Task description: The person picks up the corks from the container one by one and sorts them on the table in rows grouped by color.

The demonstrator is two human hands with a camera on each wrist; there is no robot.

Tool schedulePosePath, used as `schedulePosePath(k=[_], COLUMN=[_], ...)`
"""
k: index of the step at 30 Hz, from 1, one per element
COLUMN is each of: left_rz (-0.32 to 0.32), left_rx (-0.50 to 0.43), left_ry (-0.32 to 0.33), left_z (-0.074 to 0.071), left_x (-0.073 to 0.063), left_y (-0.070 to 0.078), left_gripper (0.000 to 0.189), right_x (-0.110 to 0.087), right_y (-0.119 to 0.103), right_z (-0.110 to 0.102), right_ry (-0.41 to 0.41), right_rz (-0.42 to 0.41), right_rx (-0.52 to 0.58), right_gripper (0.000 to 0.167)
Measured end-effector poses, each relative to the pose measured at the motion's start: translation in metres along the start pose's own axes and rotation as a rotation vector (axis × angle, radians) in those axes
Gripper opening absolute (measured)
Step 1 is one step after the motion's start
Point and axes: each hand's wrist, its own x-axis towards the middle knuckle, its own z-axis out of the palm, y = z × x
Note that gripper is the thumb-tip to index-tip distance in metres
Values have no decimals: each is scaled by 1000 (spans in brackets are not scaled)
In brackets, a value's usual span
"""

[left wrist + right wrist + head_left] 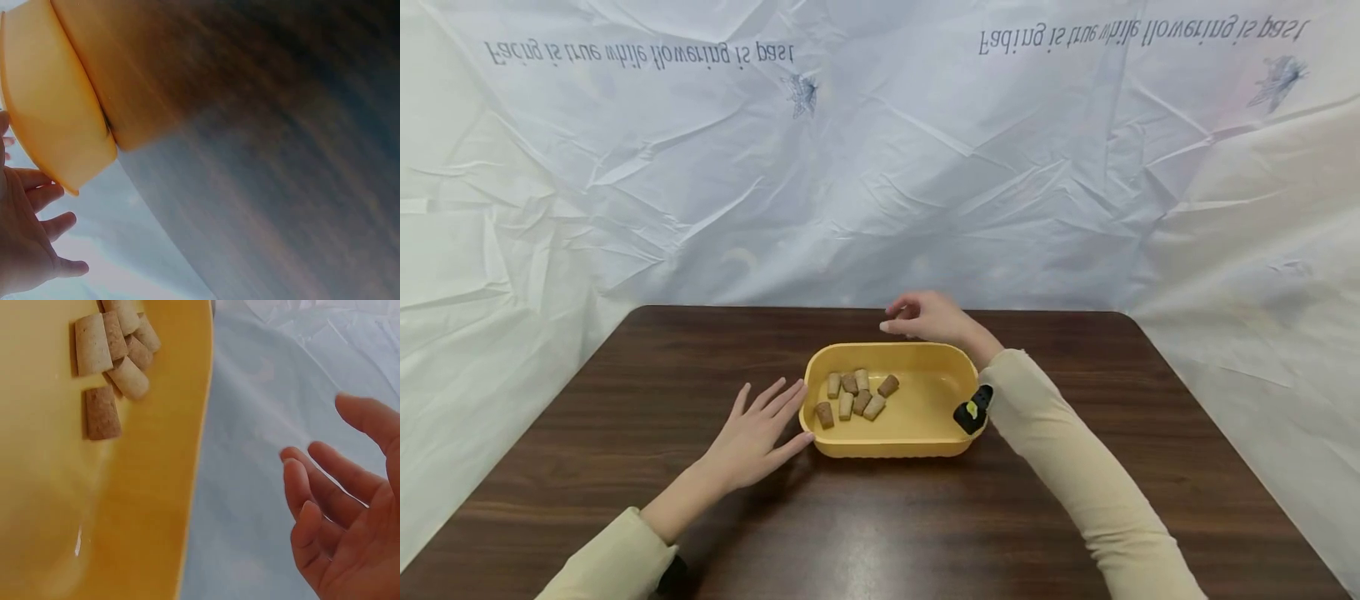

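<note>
A yellow oblong tub (pixel 925 358) stands on the dark wooden table. In its left half lie several tapered corks (pixel 846 407), some light tan, others darker brown. My left hand (pixel 756 437) has its fingers spread at the tub's left end, thumb and fingertips right at the rim; the left wrist view shows those fingers against the outer wall (pixel 56 94). Beyond the tub's far edge hovers my right hand (pixel 928 317), fingers loosely bent with nothing between them. In the right wrist view that hand (pixel 350 512) is apart from the rim, with the corks (pixel 103 412) across from it.
A black device with a yellow mark (pixel 972 410) sits at the right sleeve (pixel 1045 425), overlapping the tub's right end. White printed sheeting (pixel 880 167) hangs behind the wooden table (pixel 880 517) and along both sides.
</note>
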Motion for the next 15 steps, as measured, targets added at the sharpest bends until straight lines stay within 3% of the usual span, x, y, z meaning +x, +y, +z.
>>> schedulePosePath(k=[4,15], left_rz=[2,8], left_rx=[-2,-6], left_ry=[3,8], left_z=[0,-1], left_x=[0,1], left_y=[1,1], left_gripper=[65,65], right_x=[8,16], right_y=[2,13], right_z=[10,24], right_ry=[-104,-238], right_rz=[31,144], right_rx=[48,19], right_gripper=[38,37])
